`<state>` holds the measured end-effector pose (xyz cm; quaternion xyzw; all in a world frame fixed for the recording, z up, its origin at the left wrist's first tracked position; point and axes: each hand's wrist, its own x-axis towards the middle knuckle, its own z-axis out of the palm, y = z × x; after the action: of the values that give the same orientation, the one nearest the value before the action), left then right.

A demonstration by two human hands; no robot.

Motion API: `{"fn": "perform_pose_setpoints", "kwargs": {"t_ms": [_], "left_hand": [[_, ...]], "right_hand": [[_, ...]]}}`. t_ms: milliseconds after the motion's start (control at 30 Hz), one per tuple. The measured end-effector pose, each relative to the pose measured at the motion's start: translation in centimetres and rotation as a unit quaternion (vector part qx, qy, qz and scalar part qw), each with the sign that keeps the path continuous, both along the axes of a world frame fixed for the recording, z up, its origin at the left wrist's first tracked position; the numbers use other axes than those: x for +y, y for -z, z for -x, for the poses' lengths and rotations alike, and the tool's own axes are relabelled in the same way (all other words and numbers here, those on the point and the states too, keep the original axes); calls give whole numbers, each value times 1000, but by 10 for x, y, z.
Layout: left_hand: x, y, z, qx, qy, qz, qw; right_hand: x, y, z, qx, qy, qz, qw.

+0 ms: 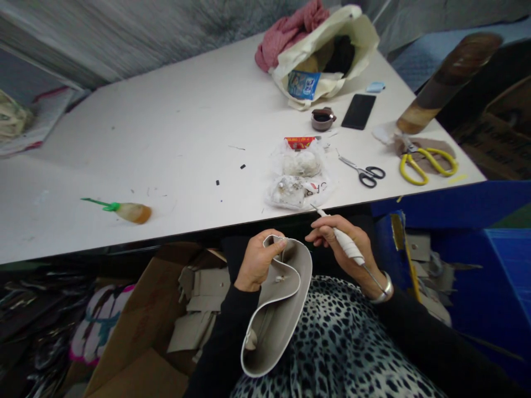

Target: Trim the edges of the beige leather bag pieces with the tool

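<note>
A big white table (186,138) fills the top of the view. At its far end sits a cream tote bag (352,33) with a pink cloth (286,30) beside it. A blue packet (303,84) in the bag has writing on it, but it is too small to read.

Below the table edge, over the person's spotted lap, is a grey leather piece (286,309). It is bent into a loop. Its long side runs from near the table edge down toward the person, leaning a little left. The left hand (258,262) pinches its top edge, thumb and fingers closed tight on it.

The right hand (344,264) has its fingers wrapped around a white-handled pointed tool (348,246). The tool lies on a slant. Its thin tip points up and left at the table edge, and its back end points down and right to the wrist.

On the table lie yellow scissors (427,163), a black phone (359,110), small black scissors (367,172) and clear plastic bags (296,177). The bags have a red label (299,142) and some letters, too blurry to read
</note>
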<state>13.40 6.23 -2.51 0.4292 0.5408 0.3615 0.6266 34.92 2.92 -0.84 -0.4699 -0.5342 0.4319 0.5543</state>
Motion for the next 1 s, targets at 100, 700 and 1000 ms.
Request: {"fn": "perform_pose_setpoints", "kwargs": {"t_ms": [100,700,1000], "left_hand": [[-2,0,0,18,1,-13,1000],[-12,-2,4,38,-61,-77,994],[-19,-20,-3,118,6,-98,988]], "right_hand": [[-1,1,2,14,1,10,1000],[-14,1,12,-28,31,42,998],[-8,10,30,-177,-107,-17,978]]}}
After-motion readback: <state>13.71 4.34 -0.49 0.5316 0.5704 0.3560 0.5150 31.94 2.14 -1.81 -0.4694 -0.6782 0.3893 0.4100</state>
